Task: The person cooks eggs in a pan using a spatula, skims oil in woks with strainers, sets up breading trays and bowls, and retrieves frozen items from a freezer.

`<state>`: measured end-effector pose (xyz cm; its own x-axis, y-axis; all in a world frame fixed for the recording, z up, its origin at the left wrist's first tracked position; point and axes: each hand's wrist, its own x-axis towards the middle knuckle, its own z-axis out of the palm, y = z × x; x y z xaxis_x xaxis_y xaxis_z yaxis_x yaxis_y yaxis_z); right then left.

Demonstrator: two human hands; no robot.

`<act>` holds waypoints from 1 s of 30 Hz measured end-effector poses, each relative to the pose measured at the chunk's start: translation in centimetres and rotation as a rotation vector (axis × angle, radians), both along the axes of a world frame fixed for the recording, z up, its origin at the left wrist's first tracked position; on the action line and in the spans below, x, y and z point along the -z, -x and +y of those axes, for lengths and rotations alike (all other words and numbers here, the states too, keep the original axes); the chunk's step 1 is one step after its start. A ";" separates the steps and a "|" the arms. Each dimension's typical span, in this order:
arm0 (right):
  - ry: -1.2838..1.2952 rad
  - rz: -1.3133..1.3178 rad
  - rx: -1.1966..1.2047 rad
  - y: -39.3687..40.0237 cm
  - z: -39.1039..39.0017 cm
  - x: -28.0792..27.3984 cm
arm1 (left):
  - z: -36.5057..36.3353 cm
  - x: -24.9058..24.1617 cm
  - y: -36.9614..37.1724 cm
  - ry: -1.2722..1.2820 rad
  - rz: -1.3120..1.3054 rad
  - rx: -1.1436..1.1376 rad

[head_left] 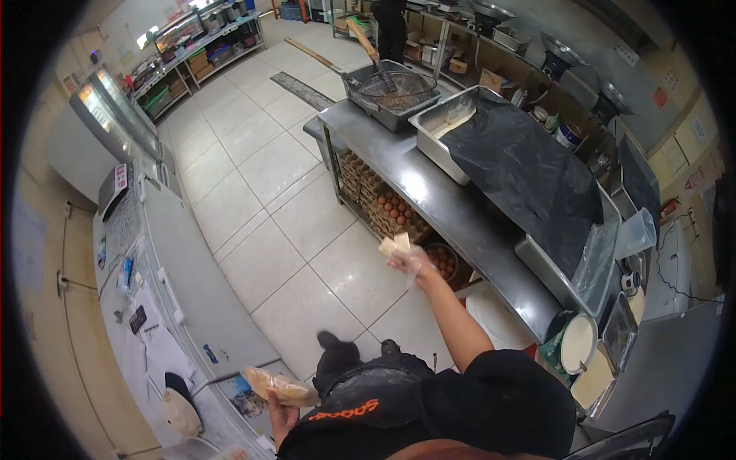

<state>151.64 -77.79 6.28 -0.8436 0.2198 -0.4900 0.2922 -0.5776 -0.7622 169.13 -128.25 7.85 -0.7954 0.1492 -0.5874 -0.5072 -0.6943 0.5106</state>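
Room: commercial kitchen, pale tiled floor (253, 222), stainless steel worktable (429, 192) on the right, chest freezers (176, 268) along the left wall, shelving at the far end.

Right hand (410, 262): raised out over the floor just beside the worktable edge, in a thin clear glove, fingers closed around a pale, flat piece of dough (395, 245).

Piece of dough: held at the fingertips, in the air above the floor, near the egg trays; long axis roughly level, free end pointing left and away from the body.

Left hand (280, 410): low by the waist, fingers clamped on a bagged bread roll (280, 386).

Bagged bread roll: clear wrap, golden-brown contents; long axis lying left to right, slightly tilted, narrow end pointing left towards the freezers.

Egg trays (383, 203): stacked on the lower shelf of the worktable, filled with brown eggs.

Steel pan (452, 126): on the worktable, partly under a black plastic sheet (529, 176); pale dough or batter at its far end.

Fry basket (395, 92): wire, sitting in a steel tray at the far end of the worktable, dark crumbs inside.

White bucket (579, 343): beside the near end of the worktable, white contents or lid, cannot tell which.

Background: another person in dark clothing at the far counter.
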 end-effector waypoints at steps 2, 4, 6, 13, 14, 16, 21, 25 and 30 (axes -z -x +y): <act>0.034 0.096 0.065 5.9 1.4 -1.7 | -0.9 2.3 3.6 -0.034 -0.056 0.033; 0.034 0.167 0.167 12.3 3.4 -5.1 | -0.8 4.0 8.1 -0.107 -0.052 -0.092; 0.008 0.232 0.274 19.5 6.3 -7.7 | -1.8 7.2 12.9 -0.135 -0.066 -0.058; 0.144 0.520 0.593 37.2 15.5 -14.4 | -2.8 6.5 34.2 -0.168 -0.019 -0.037; 0.031 0.527 0.464 38.8 17.7 -10.5 | -3.2 6.4 37.8 -0.146 0.026 -0.012; -0.194 0.392 0.433 40.8 14.9 -9.1 | -3.6 4.6 45.1 -0.119 0.074 0.023; -0.321 0.038 0.076 40.9 -1.9 -7.5 | -1.9 -0.5 60.2 0.129 0.304 0.156; -0.412 -0.029 -0.345 45.9 -9.5 1.1 | 0.8 -0.5 70.8 0.218 0.421 0.319; -0.324 0.178 -0.791 65.7 -13.3 1.9 | 9.3 -1.5 87.0 0.292 0.272 0.441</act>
